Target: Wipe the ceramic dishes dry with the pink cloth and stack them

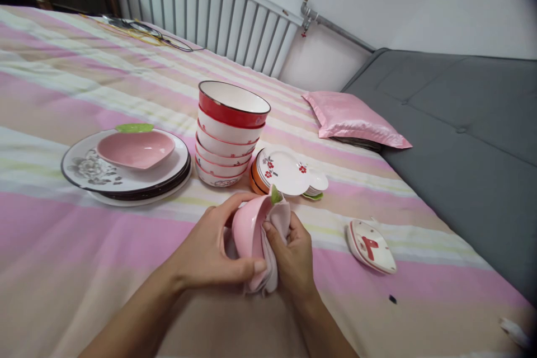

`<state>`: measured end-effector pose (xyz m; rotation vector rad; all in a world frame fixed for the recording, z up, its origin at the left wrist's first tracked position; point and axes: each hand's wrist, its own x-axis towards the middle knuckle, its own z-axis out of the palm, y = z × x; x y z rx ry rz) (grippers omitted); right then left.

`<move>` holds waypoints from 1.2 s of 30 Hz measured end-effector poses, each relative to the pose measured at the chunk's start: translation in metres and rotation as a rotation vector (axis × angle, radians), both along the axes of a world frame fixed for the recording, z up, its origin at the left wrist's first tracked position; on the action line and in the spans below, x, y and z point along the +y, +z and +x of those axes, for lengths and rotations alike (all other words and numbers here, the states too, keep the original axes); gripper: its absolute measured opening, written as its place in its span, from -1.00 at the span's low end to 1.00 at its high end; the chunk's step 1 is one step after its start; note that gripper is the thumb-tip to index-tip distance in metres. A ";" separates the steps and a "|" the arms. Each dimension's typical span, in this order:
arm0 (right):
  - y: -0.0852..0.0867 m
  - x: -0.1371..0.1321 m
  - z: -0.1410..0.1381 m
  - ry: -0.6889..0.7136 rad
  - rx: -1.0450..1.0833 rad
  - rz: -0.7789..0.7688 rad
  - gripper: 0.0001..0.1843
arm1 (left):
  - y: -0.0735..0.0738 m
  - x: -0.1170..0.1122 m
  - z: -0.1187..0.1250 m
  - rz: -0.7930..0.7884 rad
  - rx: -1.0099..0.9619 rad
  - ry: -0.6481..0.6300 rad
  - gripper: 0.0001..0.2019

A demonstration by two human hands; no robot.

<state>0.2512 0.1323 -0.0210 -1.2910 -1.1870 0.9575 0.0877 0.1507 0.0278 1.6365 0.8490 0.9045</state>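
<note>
A pink bowl with a green leaf-shaped tab is tilted on its side between my hands. My left hand is closed around its outer side, thumb along the lower rim. In my right hand is a pale pinkish cloth, pressed against the inside of the bowl. Just beyond stands a tall stack of white and red bowls. To the left, another pink dish with a green leaf tab rests on a stack of plates. Flower-patterned plates lie beyond my right hand.
Small white dishes sit beside the flowered plates. At right lie small dishes with a red design and a small black piece. A pink pillow is by the grey headboard. Cables lie near the radiator.
</note>
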 end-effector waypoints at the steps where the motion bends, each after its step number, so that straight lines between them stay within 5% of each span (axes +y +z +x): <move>1: 0.000 0.000 0.000 -0.003 -0.007 0.006 -0.67 | 0.000 0.000 0.000 -0.004 -0.006 -0.001 -0.25; 21: 0.003 -0.002 0.001 -0.158 -0.116 0.026 -0.64 | -0.004 0.000 -0.005 -0.008 -0.047 -0.069 -0.27; 36: 0.000 -0.003 0.000 -0.122 -0.005 0.054 -0.66 | -0.003 0.000 -0.004 -0.009 -0.053 -0.084 -0.30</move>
